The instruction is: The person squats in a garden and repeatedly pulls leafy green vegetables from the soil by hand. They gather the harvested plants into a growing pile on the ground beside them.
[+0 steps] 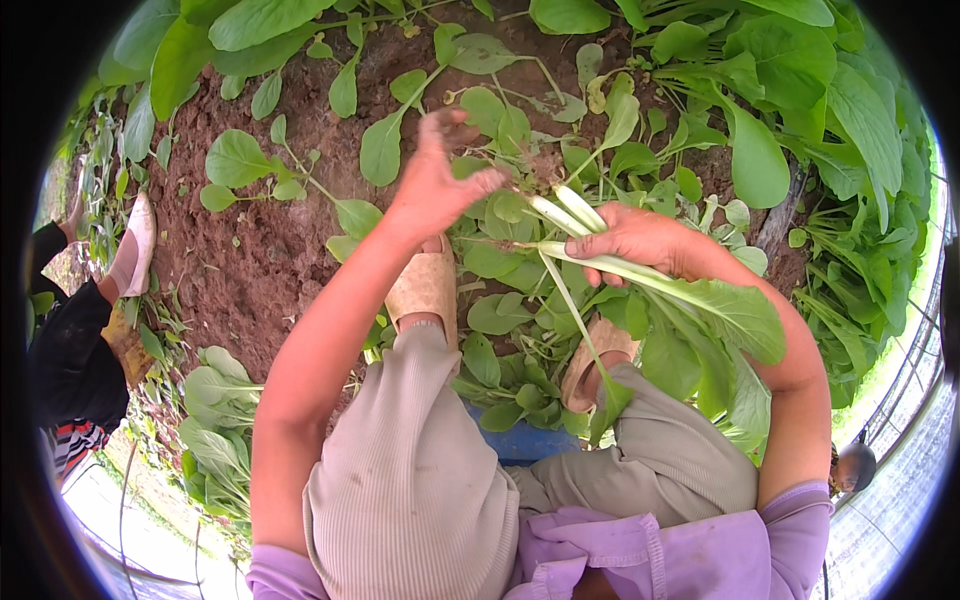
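My right hand (645, 240) is closed around the pale stems of several uprooted leafy green plants (712, 307). Their root ends point left, and their leaves hang over my right forearm and knee. Just beyond those roots, my left hand (454, 169) is raised with its fingers apart and blurred; nothing shows clearly in it. Thin roots (499, 244) trail from one stem between the hands. Below lie more green leaves (499, 311) on reddish-brown soil (225, 300), around and between my two shoes (427, 289).
Dense leafy plants (817, 82) grow at the upper right. A heap of leafy greens (217, 420) lies left of my knee. A blue object (517, 442) shows between my legs. Another person's leg and shoe (139, 247) are at the far left; a person's head (855, 466) shows at the lower right.
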The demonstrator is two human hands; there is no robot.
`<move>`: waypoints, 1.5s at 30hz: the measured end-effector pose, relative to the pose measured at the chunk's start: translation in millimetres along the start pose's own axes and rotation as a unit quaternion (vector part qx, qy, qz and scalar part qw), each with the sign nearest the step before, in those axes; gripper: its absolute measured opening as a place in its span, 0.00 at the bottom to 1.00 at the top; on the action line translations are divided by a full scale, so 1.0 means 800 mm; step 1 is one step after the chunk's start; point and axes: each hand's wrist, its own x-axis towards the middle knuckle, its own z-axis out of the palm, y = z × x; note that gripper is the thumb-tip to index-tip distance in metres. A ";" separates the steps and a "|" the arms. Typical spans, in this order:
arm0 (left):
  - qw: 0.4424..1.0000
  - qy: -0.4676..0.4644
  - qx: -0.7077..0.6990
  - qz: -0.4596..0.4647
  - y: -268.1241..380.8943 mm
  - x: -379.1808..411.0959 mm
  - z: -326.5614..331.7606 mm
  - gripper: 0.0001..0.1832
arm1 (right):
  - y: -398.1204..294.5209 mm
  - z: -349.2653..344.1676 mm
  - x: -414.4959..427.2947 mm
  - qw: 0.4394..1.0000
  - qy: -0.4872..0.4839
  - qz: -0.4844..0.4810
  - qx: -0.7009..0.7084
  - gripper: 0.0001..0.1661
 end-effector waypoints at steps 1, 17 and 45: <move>1.000 -0.010 -0.018 0.001 0.000 -0.001 -0.004 0.23 | 0.000 0.000 0.000 1.000 -0.003 0.002 -0.002 0.12; 0.903 -0.221 0.353 0.101 0.017 -0.006 0.031 0.22 | 0.007 0.025 0.008 0.974 0.037 -0.029 -0.220 0.14; 0.923 -0.363 -0.034 -0.122 -0.019 0.009 -0.049 0.16 | 0.019 -0.006 -0.020 0.988 -0.075 0.009 0.134 0.14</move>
